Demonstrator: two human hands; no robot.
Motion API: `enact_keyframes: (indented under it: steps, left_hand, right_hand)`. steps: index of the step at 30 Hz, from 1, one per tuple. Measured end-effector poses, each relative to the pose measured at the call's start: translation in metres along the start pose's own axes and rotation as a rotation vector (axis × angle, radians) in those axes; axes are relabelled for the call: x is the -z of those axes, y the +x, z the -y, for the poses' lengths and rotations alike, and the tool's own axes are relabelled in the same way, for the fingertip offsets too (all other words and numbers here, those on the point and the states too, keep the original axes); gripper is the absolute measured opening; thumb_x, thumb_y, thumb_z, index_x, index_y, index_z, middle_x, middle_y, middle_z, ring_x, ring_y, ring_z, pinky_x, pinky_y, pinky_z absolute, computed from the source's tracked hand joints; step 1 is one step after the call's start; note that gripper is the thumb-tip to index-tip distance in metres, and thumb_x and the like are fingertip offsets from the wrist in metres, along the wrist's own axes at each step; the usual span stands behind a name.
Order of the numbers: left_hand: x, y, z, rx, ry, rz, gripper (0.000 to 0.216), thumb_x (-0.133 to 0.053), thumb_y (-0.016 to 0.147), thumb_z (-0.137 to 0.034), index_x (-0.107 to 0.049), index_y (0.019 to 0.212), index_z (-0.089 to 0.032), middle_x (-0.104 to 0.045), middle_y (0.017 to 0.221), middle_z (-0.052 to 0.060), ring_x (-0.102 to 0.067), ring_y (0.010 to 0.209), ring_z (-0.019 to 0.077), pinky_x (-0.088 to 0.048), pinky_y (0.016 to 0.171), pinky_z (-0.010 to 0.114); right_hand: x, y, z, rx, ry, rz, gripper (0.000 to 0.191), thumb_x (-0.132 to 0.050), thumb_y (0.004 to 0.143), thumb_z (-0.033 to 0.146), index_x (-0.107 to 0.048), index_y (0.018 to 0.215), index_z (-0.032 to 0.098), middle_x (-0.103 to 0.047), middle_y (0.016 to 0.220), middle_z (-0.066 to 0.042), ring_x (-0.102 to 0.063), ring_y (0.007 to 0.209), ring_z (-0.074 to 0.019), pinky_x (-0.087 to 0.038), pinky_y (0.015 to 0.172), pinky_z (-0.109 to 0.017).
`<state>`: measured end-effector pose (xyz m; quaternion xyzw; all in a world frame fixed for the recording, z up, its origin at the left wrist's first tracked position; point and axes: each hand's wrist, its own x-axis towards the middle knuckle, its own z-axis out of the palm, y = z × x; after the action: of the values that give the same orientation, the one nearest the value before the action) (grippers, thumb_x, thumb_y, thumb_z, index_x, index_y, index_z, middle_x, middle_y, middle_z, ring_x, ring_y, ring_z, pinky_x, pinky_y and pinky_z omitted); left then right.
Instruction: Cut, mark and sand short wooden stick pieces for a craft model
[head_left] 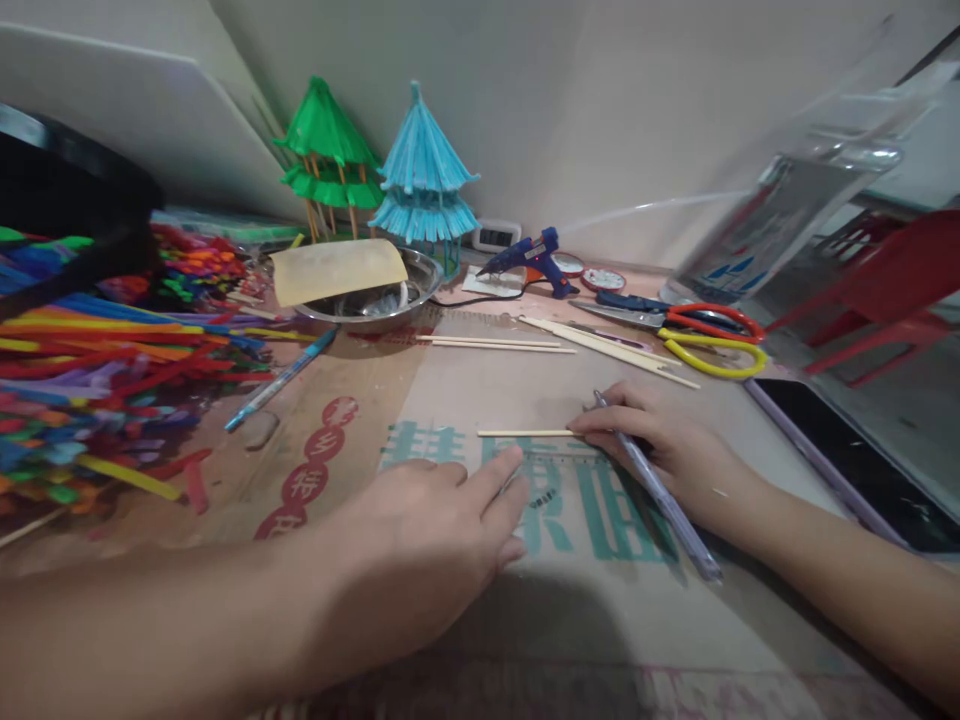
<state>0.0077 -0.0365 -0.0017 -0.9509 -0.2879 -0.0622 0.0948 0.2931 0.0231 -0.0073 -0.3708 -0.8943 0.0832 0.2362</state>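
A flat brown cardboard sheet with green and red printing (465, 385) spreads below two tiered towers, green-roofed (322, 130) and pale-blue-roofed (424, 150), both seemingly finished. The left hand (431, 540) lies with fingers extended; whether it grips anything, I cannot tell. The right hand (652, 435) is clamped on a slim purple pen (652, 488), fingertips touching a thin pale wooden stick (517, 433) lying on the cardboard, not yet joined to anything.

Pale wall (570, 130) behind; red chair (907, 290) right, grey floor (900, 412).
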Motion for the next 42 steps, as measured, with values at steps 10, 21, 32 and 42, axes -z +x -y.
enact_keyframes:
  steps: [10,21,32,42]
  left_hand:
    - [-0.006,-0.008,-0.005,0.06,0.006,0.06,0.05,-0.055,0.095,-0.022,-0.052,0.144,-0.012,-0.055,0.15,0.022,-0.073,0.08,0.0223,-0.05,0.058,0.033]
    - [-0.012,-0.009,-0.001,0.037,0.076,-0.004,0.049,-0.055,0.095,-0.024,-0.054,0.141,-0.01,-0.06,0.145,0.022,-0.074,0.074,0.0248,-0.053,0.054,0.036]
    - [-0.004,0.0,-0.001,-0.02,0.121,-0.108,0.034,-0.052,0.098,-0.023,-0.068,0.125,-0.011,-0.072,0.129,0.017,-0.075,0.072,0.0239,-0.057,0.051,0.036]
    - [-0.004,0.0,0.001,-0.011,0.092,-0.118,0.032,-0.055,0.097,-0.023,-0.07,0.123,-0.013,-0.073,0.127,0.015,-0.075,0.076,0.0215,-0.059,0.055,0.033]
  right_hand:
    - [0.003,0.002,0.0,0.049,-0.001,0.029,0.023,-0.056,0.101,0.021,-0.078,0.109,0.023,-0.06,0.087,-0.006,-0.062,0.081,-0.0194,-0.049,0.068,-0.031]
    - [0.016,0.005,0.007,0.025,-0.264,0.112,0.025,-0.048,0.103,0.024,-0.071,0.098,0.018,-0.06,0.085,-0.008,-0.057,0.075,-0.0211,-0.043,0.066,-0.033]
    - [0.03,-0.001,0.009,0.042,-0.569,0.266,0.028,-0.046,0.091,-0.001,-0.068,0.096,0.016,-0.063,0.09,-0.011,-0.056,0.071,-0.0206,-0.035,0.062,-0.032]
    - [0.024,0.011,0.039,-0.368,0.565,-0.209,0.009,-0.061,0.094,0.029,-0.054,0.098,0.025,-0.066,0.088,-0.003,-0.071,0.068,-0.0199,-0.06,0.063,-0.036]
